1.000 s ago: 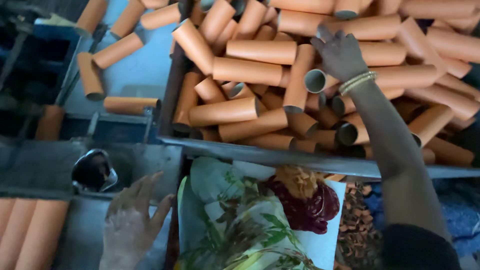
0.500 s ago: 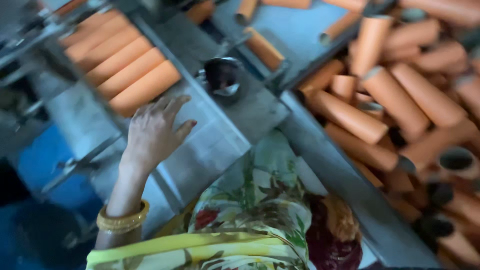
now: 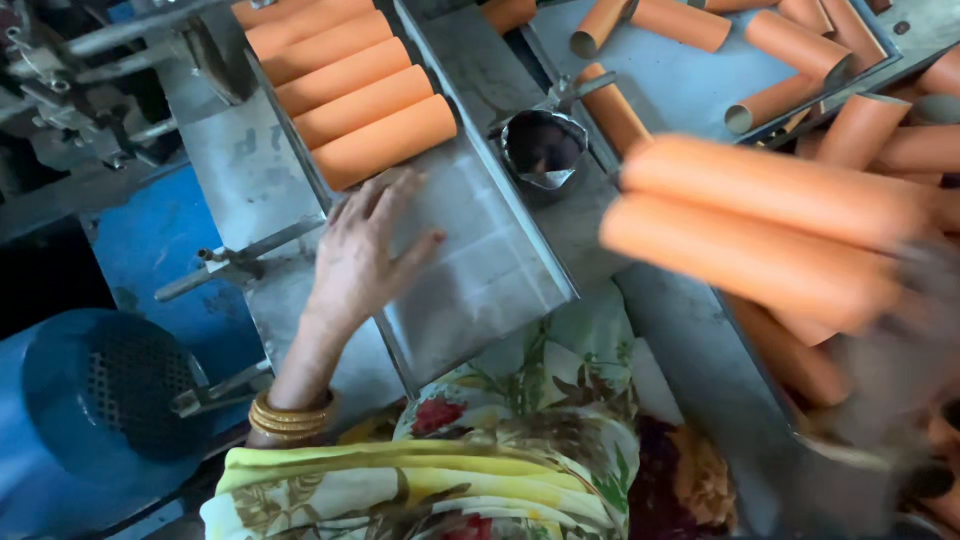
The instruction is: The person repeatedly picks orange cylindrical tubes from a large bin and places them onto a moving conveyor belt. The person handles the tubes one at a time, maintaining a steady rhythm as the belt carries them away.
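Observation:
My left hand (image 3: pixel 362 252) lies flat, fingers spread, on a sloped metal feed tray (image 3: pixel 480 270), just below a row of several orange cardboard tubes (image 3: pixel 355 95) lying side by side on it. My right hand (image 3: pixel 905 330) is a blur at the right edge, gripping two long orange tubes (image 3: pixel 760 225) that it carries across the frame toward the tray.
A small dark metal cup (image 3: pixel 543 148) sits between the tray and a bin of loose orange tubes (image 3: pixel 790 50) at top right. A blue motor housing with a perforated cover (image 3: pixel 110 400) is at lower left. Machine rods and brackets (image 3: pixel 235 262) stick out left of the tray.
My right hand left the bin pile and now swings in holding two tubes. The view has turned left toward the feed tray, where my left hand has settled flat.

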